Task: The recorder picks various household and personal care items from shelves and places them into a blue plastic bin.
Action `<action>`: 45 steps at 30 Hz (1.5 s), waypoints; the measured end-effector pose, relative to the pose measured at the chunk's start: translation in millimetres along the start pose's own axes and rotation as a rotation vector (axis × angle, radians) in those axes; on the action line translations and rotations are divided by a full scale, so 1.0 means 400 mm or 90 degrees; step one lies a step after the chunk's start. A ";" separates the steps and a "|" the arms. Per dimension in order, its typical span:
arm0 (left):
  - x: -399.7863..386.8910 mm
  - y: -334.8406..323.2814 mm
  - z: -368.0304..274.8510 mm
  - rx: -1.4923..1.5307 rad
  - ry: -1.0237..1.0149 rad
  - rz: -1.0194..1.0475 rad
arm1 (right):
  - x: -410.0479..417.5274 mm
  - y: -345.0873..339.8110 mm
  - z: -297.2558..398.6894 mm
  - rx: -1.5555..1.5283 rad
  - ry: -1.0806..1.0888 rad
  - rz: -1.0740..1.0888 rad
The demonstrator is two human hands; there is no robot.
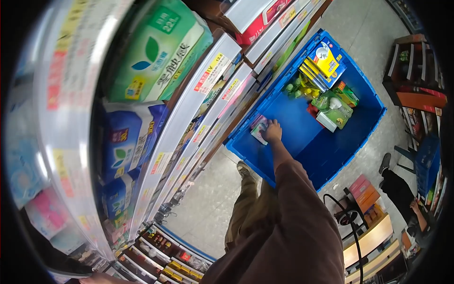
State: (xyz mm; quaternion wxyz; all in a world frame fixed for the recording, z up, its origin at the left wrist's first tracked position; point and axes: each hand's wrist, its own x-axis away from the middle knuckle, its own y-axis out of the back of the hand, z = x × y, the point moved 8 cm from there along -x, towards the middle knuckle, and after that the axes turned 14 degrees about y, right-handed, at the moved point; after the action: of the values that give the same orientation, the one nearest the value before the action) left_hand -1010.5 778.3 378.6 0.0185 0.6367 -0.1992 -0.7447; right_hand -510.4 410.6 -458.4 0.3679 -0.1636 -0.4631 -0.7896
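My right hand (272, 132) reaches down into a blue plastic crate (301, 136), at its near left corner. The fingers grip a small white-and-green pack (260, 132); a pink-purple pack (258, 121) lies right against it. Towards the far end of the crate are blue-and-yellow boxes (323, 64), several green-capped bottles (296, 88), a green box (346, 93) and a clear green pump bottle (337, 110). Only a part of my left hand (101, 279) shows at the bottom left edge, beside the shelving, and its fingers are cut off.
Store shelves (198, 96) with price strips run along my left, holding green tissue packs (159, 53) and blue tissue packs (124, 142). A person (400, 195) is at the right, by a blue stool (427, 163). Orange-pink boxes (364, 193) and a black cable (353, 227) are at lower right.
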 end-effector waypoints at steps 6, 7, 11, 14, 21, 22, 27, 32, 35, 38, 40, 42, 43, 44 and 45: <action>0.006 -0.003 -0.024 -0.034 -0.041 -0.015 | -0.025 -0.057 -0.003 0.052 0.086 0.089; 0.006 -0.011 -0.028 -0.038 -0.042 -0.017 | -0.022 -0.057 -0.021 0.056 0.087 0.090; 0.015 -0.032 -0.028 -0.051 -0.024 -0.033 | 0.003 -0.017 -0.058 0.071 0.122 0.029; -0.011 -0.018 0.086 -0.159 -0.061 -0.098 | 0.023 0.058 -0.003 0.017 0.147 -0.089; 0.106 -0.011 -0.037 0.067 0.179 -0.001 | 0.350 0.444 0.344 -0.205 0.428 -0.561; 0.100 -0.020 -0.110 0.216 0.210 0.051 | 0.424 0.504 0.395 -0.231 0.469 -0.598; 0.037 0.064 -0.198 0.239 0.173 0.103 | 0.912 0.727 0.909 -0.282 0.937 -0.728; 0.023 0.093 -0.157 0.237 0.192 0.158 | 1.362 0.736 1.397 -0.123 1.346 -0.553; 0.024 0.086 -0.168 0.222 0.201 0.141 | 1.455 0.721 1.560 -0.026 1.424 -0.519; 0.033 0.068 -0.173 0.269 0.218 0.159 | 1.525 0.721 1.655 0.106 1.424 -0.554; 0.037 0.073 -0.163 0.278 0.222 0.160 | 1.514 0.724 1.715 0.196 1.276 -0.570; 0.042 0.072 -0.157 0.293 0.233 0.169 | 1.505 0.727 1.735 0.245 1.239 -0.582; 0.040 0.075 -0.154 0.297 0.233 0.165 | 1.497 0.729 1.743 0.291 1.198 -0.584; 0.037 0.075 -0.152 0.301 0.230 0.167 | 1.502 0.736 1.745 0.271 1.199 -0.601; 0.034 0.076 -0.149 0.304 0.227 0.169 | 1.512 0.736 1.744 0.272 1.200 -0.606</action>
State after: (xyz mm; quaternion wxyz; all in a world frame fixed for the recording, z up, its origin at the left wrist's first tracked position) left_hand -963.0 730.1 369.0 0.0004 0.7119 -0.4430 -0.5449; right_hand -760.8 656.6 444.8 0.2522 0.7754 -0.1379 -0.5623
